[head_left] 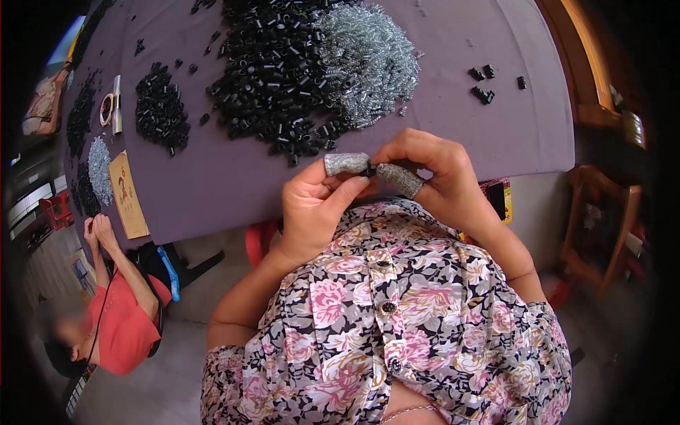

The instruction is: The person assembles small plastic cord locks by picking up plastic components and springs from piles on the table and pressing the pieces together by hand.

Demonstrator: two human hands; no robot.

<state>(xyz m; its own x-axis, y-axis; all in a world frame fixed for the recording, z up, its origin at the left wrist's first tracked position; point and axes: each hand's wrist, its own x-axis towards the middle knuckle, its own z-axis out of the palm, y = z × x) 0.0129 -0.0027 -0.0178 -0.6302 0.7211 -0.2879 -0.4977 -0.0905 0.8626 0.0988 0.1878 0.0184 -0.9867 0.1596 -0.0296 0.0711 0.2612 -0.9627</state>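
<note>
Cloth-covered bench (489, 142), black parts (273, 78) and springs (372, 60) heaped far, presumably within reach. Left hand (319, 202) and right hand (435, 166): each grip pinches 1 black piece (369, 171), apparently steadying it.

Soft, even daylight-like brightness covers the purple tablecloth (489, 138), with glints on the springs (372, 64) and small highlights on the black tubes (273, 85), while the wooden furniture (602, 227) sits in dimness and the corners fall to black. The wide lens bows the table edge and tilts the seated person (127, 319), whose head is smeared by blur. The left hand (312, 202) and right hand (435, 170) look fairly crisp, though the small black piece (369, 171) between them seems too dark for detail.
</note>
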